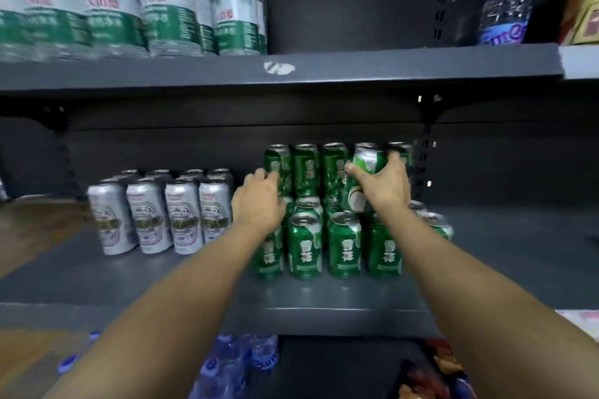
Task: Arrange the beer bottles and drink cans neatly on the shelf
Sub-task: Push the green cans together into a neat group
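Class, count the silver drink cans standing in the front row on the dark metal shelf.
4 silver drink cans stand side by side at the left front; more stand behind, partly hidden.

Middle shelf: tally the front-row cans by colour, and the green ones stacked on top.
Front-row silver aluminium drink cans: 4
Front-row green aluminium drink cans: 4
Upper-tier green cans: 5, counting the tilted green can in the right hand
Total: 13

Glossy green metal cans [304, 246] and shiny silver cans [184, 220] stand on a matt, dark grey painted metal shelf [324, 288], below clear plastic water bottles [162, 0] with smooth labels.
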`<state>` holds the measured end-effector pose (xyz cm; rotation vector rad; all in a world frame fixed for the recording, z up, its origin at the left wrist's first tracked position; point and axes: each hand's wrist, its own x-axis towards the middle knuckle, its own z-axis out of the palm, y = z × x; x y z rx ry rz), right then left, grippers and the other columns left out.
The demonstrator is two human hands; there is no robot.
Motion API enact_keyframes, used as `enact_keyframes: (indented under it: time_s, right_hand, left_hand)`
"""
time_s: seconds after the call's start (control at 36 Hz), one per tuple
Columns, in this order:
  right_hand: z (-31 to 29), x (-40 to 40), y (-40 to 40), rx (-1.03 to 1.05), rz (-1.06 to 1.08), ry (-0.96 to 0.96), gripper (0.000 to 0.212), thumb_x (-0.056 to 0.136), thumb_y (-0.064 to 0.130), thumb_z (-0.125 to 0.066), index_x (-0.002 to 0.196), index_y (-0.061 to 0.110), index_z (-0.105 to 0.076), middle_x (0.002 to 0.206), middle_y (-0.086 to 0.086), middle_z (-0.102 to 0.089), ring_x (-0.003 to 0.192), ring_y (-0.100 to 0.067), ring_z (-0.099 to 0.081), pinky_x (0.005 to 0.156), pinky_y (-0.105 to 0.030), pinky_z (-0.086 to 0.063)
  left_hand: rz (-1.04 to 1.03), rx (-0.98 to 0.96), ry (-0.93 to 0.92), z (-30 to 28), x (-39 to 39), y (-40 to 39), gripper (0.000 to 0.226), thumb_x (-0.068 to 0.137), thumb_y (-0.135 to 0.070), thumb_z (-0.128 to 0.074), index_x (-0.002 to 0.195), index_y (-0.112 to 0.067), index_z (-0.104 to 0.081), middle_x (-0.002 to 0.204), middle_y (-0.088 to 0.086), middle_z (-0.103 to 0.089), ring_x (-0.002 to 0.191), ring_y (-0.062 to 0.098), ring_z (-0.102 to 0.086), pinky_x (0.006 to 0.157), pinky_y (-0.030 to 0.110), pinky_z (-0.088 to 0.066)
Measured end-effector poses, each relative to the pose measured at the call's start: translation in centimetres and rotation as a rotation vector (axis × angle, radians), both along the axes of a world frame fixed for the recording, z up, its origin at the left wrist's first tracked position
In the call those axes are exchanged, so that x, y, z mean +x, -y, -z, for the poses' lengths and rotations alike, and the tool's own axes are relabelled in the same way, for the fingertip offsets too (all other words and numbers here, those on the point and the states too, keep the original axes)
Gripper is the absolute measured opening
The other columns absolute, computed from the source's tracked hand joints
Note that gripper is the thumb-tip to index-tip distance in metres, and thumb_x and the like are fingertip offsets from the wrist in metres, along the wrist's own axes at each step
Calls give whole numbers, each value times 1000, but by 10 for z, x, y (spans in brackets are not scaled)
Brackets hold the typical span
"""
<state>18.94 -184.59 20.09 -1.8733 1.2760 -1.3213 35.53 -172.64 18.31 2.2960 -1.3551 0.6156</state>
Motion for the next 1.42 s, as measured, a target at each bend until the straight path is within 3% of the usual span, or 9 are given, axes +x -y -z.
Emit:
enact_keyframes:
  time_s: [0.19, 0.31, 0.44, 0.56, 0.64, 0.78, 0.86, 1.06, 1.42]
  right_hand:
    - [-2, 49, -26, 70, -96, 40, 100, 76, 52, -75, 150, 5, -25, 151, -14, -37, 136, -33, -38, 106, -44, -38]
    - [-3, 70, -32, 94, -138, 95, 90, 74, 45, -80, 141, 3, -35, 128, -12, -54, 114, -31, -53, 91, -41, -47]
    - [-5, 96, -31, 162, -161, 72, 49, 74, 42, -81, 78, 9, -44, 70, -3, -43, 69, -22, -49, 76, -44, -50]
    - [-9, 116, -30, 158, -276, 116, 63, 75, 28, -83, 125, 9, -50, 108, -9, -60, 102, -27, -58, 87, -36, -49]
    - [-10, 125, -30, 164, -340, 114, 72, 78, 18, -80, 139, 16, -41, 135, -10, -53, 119, -30, -52, 94, -36, -45]
    - [-10, 131, -25, 228, -459, 165, 68, 81, 13, -77, 140, 20, -44, 136, -6, -52, 105, -15, -47, 85, -27, -40]
    - [-9, 136, -24, 297, -533, 199, 69, 83, 9, -74, 143, 20, -42, 133, -3, -52, 109, -15, -49, 87, -26, -39]
    - [-6, 145, -21, 393, -571, 133, 74, 90, 20, -68, 151, 30, -27, 153, -5, -36, 138, -27, -36, 103, -35, -33]
    - [0, 145, -20, 286, -493, 88, 57, 87, 7, -69, 137, 18, -43, 116, 0, -58, 93, -10, -52, 80, -26, -41]
  left_hand:
    - [45, 16, -9, 4, 47, -12, 35, 91, -25, -55, 124, -14, -52, 123, 8, -49, 114, 27, -47, 86, 38, -44]
    - [62, 4, -40, 9, 58, -11, 35, 92, -26, -55, 126, -17, -51, 124, 5, -49, 115, 24, -47, 84, 35, -44]
    - [112, -99, -166, 13, 69, -1, 39, 99, -37, -46, 131, -15, -45, 125, 6, -54, 115, 25, -51, 87, 39, -46]
    - [217, -143, -408, 10, 79, 13, 48, 99, -46, -40, 132, -11, -41, 128, 11, -58, 117, 29, -53, 92, 44, -46]
    - [301, -91, -582, 10, 85, 20, 59, 92, -52, -53, 135, -14, -41, 132, 7, -57, 120, 26, -54, 95, 38, -46]
    - [467, -78, -855, 11, 88, 30, 59, 82, -22, -76, 131, -20, -44, 116, -6, -57, 97, 11, -57, 77, 21, -51]
    - [458, -144, -993, 18, 94, 41, 52, 74, -9, -80, 116, -19, -51, 109, 1, -66, 91, 17, -67, 80, 39, -58]
    - [230, -172, -738, 24, 101, 45, 68, 65, -44, -85, 117, -20, -50, 104, -1, -65, 94, 21, -64, 82, 35, -53]
    - [236, -146, -655, 27, 98, 52, 79, 69, -42, -84, 128, -13, -41, 118, 7, -58, 107, 27, -58, 86, 41, -51]
